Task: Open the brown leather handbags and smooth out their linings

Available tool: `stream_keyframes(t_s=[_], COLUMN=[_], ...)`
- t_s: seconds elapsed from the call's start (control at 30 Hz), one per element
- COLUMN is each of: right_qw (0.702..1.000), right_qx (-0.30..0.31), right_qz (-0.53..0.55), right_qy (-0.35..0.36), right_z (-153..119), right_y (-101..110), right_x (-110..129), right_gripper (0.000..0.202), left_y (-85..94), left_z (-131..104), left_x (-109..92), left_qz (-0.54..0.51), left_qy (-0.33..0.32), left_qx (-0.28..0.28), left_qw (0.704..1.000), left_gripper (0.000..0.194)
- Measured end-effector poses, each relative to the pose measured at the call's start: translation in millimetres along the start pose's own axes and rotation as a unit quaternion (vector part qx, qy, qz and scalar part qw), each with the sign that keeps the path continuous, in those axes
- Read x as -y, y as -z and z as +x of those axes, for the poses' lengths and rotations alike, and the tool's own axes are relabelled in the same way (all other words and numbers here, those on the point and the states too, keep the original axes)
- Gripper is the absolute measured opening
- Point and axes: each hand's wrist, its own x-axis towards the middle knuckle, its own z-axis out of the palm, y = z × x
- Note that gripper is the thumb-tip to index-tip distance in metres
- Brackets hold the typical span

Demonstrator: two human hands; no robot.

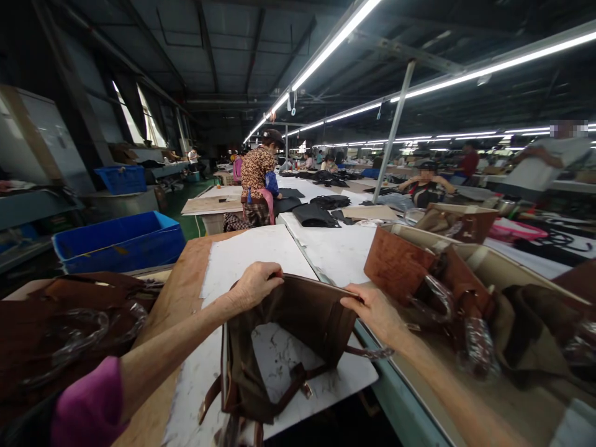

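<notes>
Pinching the far upper edge of an open brown bag (pixel 321 310), the grip of the left hand (pixel 256 287) and that of the right hand (pixel 372 310) are set apart along it, thumbs and fingers pressed on the material. That bag stands between the forearms over the near end of the white-covered table (pixel 254 251), whose surface shows through its opening, with a strap (pixel 289 394) looping at its near side. Brown bags (pixel 74 323) lie to the left near a blue bin (pixel 125 245), and reddish-brown bags (pixel 400 264) with plastic-wrapped handles (pixel 478 347) sit to the right.
</notes>
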Motion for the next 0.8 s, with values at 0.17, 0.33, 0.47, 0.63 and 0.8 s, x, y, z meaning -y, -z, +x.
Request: stream_keyframes(t_s=[0.17,0.33,0.47,0.63,0.8], right_qw=[0.998,0.996,0.992,0.986,0.989], right_qx=[-0.033,-0.071,-0.103,-0.127,-0.118], right_qz=[-0.044,-0.048,-0.06,-0.073,-0.067], right_qy=[-0.002,0.01,0.046,0.079,0.061], right_z=[-4,-7,-3,0,0], right_y=[-1,-7,-16,-20,-16], right_x=[10,14,11,8,13], right_gripper=[0.024,0.022,0.025,0.024,0.024], left_y=[0.3,-1.1,-3.1,-3.7,-3.1], left_z=[4,5,6,7,8], left_x=[-5,-6,-5,-4,-5], left_qz=[0.005,0.018,0.021,0.019,0.014], left_qy=[0.023,0.033,0.031,0.03,0.045], left_qx=[-0.016,-0.03,-0.039,-0.038,-0.032], left_qw=[1.0,0.999,0.999,0.999,0.998], left_gripper=[0.006,0.005,0.006,0.006,0.006])
